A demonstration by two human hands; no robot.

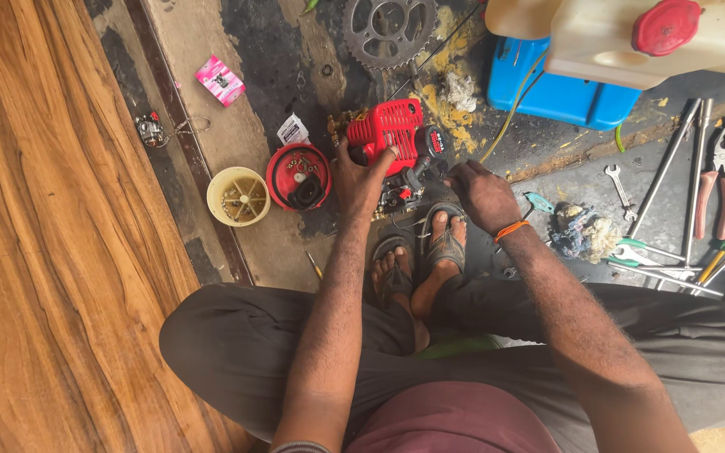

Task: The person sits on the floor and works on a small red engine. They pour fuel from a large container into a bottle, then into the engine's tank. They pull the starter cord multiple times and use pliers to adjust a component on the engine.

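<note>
A small red engine (pixel 392 134) with a black lower body sits on the dirty floor just beyond my sandalled feet (pixel 419 260). My left hand (pixel 357 179) grips its left side, fingers spread over the red cover. My right hand (pixel 482 195) is closed at the engine's right lower part; whatever it pinches there is hidden by the fingers. An orange band circles my right wrist.
A red round cover (pixel 298 176) holding small parts and a cream plastic cup (pixel 238 196) lie left of the engine. A sprocket (pixel 389 32), blue box (pixel 557 91) and white can (pixel 639 35) lie beyond. Pliers (pixel 719 172), spanner (pixel 620 186), rods and rag (pixel 582 232) lie right. Wooden board (pixel 52 252) at left.
</note>
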